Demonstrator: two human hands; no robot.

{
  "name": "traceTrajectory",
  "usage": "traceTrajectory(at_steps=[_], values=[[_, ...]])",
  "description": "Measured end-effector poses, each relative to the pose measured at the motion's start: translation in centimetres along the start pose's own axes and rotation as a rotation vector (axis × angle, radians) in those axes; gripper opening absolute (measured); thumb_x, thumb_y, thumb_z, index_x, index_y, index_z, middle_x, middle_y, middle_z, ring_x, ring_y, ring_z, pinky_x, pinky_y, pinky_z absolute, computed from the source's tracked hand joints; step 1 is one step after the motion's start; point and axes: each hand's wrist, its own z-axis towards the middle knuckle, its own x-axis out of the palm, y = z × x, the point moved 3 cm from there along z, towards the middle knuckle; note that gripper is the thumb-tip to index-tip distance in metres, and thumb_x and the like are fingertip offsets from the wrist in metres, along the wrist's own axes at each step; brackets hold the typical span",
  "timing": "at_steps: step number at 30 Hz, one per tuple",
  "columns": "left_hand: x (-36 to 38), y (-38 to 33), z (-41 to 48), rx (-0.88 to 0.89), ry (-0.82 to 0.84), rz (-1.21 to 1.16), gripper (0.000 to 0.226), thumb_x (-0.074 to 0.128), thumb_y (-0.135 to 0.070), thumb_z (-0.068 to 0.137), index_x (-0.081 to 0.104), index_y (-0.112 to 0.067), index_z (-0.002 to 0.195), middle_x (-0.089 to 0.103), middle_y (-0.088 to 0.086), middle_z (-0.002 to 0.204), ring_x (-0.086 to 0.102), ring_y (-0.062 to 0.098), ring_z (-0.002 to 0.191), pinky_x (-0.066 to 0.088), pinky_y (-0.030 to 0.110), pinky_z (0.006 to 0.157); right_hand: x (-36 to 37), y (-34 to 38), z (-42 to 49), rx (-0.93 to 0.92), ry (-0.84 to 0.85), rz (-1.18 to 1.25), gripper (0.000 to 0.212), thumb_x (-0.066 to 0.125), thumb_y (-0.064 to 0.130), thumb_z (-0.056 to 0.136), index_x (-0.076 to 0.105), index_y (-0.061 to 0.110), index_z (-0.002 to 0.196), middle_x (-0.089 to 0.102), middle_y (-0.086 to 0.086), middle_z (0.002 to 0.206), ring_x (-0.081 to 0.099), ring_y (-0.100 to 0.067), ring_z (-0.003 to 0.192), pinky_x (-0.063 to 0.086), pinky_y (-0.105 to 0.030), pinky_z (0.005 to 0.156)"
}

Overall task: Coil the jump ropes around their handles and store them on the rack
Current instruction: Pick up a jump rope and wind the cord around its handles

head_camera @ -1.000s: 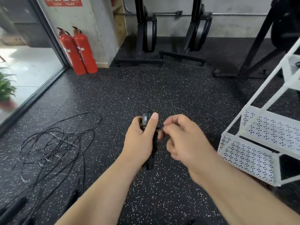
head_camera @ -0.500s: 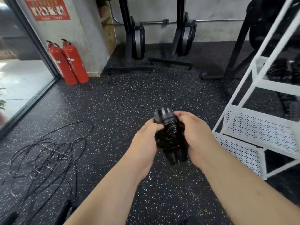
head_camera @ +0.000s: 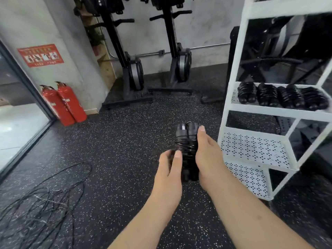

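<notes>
Step in hand: storing; coiling of this unit judged done.

Holding coiled jump rope [head_camera: 186, 151] upright in mid-air above floor [head_camera: 116, 141], just left of rack [head_camera: 233, 72]. Left hand [head_camera: 168, 169] gripping lower part, thumb across front. Right hand [head_camera: 208, 159] wrapped round right side, thumb up beside handle caps. Cord wound tight round both handles, no loose tail visible.

Mid shelf [head_camera: 269, 109]: several wound bundles [head_camera: 265, 95] in a row; free slot not clearly visible from here.

Next: lift up & right to shelf lvl, set beside stored bundles, keep squeeze on wraps till seated to avoid uncoiling.

Remaining: loose ropes [head_camera: 45, 200] tangled on floor, lower left, not yet coiled.
</notes>
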Motion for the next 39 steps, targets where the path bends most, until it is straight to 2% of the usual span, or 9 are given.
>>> traceTrajectory(at_steps=[9,13,17,19,22,26,30,34,39], values=[[8.4,-2.1,0.3,0.269,0.014,0.334,0.047,0.031,-0.070,0.096,0.056,-0.032,0.104,0.070,-0.015,0.090,0.065,0.007,0.082,0.051,0.028,0.072,-7.8,2.4,3.7,0.206,-0.162,0.223,0.056,0.050,0.061,0.107,0.073,0.009,0.103,0.074,-0.014,0.089,0.071,-0.030,0.078,0.051,-0.035,0.063],[11.5,-3.0,2.0,0.269,0.083,0.295,0.043,0.035,-0.064,0.098,0.060,-0.030,0.103,0.071,-0.014,0.091,0.065,-0.001,0.085,0.046,0.015,0.071,-10.2,3.2,5.8,0.201,-0.217,0.286,0.058,0.055,0.064,0.103,0.076,0.010,0.104,0.078,-0.015,0.092,0.075,-0.034,0.086,0.060,-0.046,0.081],[14.2,-4.2,3.5,0.189,0.166,0.171,0.030,0.040,-0.040,0.113,0.066,-0.027,0.106,0.074,-0.011,0.089,0.065,-0.011,0.081,0.045,0.007,0.071,-12.1,5.1,6.9,0.077,-0.209,0.211,0.054,0.045,0.058,0.109,0.076,0.015,0.097,0.077,-0.012,0.090,0.072,-0.031,0.084,0.054,-0.038,0.070],[15.3,-4.6,4.4,0.139,0.200,0.096,0.038,0.040,-0.046,0.113,0.070,-0.022,0.110,0.075,-0.014,0.089,0.066,-0.007,0.077,0.048,0.010,0.067,-12.1,5.3,7.4,-0.045,-0.209,0.133,0.051,0.042,0.056,0.111,0.077,0.021,0.099,0.079,-0.008,0.092,0.075,-0.030,0.091,0.060,-0.045,0.081],[16.4,-5.6,5.5,0.103,0.245,0.027,0.036,0.041,-0.048,0.112,0.070,-0.027,0.117,0.078,-0.018,0.099,0.072,-0.005,0.090,0.052,0.012,0.072,-11.7,5.2,8.2,-0.154,-0.257,0.111,0.044,0.043,0.061,0.107,0.075,0.032,0.111,0.080,0.003,0.101,0.077,-0.023,0.098,0.061,-0.054,0.095],[17.3,-6.8,6.7,0.082,0.315,0.008,0.028,0.047,-0.045,0.112,0.070,-0.033,0.121,0.078,-0.017,0.111,0.073,0.001,0.107,0.056,0.021,0.084,-11.4,5.4,8.8,-0.216,-0.290,0.136,0.034,0.048,0.054,0.109,0.071,0.033,0.123,0.079,0.012,0.104,0.075,-0.011,0.098,0.061,-0.049,0.096],[17.6,-6.8,8.0,0.070,0.376,0.006,0.028,0.051,-0.041,0.112,0.070,-0.028,0.128,0.079,-0.008,0.116,0.075,0.008,0.108,0.059,0.022,0.080,-11.1,4.5,9.4,-0.221,-0.381,0.149,0.028,0.053,0.054,0.104,0.070,0.036,0.118,0.079,0.017,0.098,0.076,-0.007,0.093,0.061,-0.049,0.095],[18.2,-5.7,8.4,0.059,0.456,0.009,0.026,0.057,-0.037,0.110,0.070,-0.028,0.131,0.080,-0.002,0.118,0.075,0.017,0.115,0.060,0.033,0.095,-11.7,3.5,9.9,-0.202,-0.541,0.186,0.021,0.053,0.045,0.106,0.066,0.033,0.117,0.077,0.010,0.101,0.075,-0.014,0.095,0.059,-0.047,0.094],[20.3,-3.5,9.0,-0.166,0.539,-0.090,0.068,0.080,-0.060,0.069,0.076,-0.028,0.129,0.078,0.010,0.124,0.073,0.026,0.115,0.054,0.046,0.107,-13.1,2.8,10.4,-0.196,-0.667,0.028,0.033,0.068,0.049,0.093,0.060,0.030,0.119,0.068,0.005,0.110,0.068,-0.019,0.098,0.056,-0.043,0.090]])
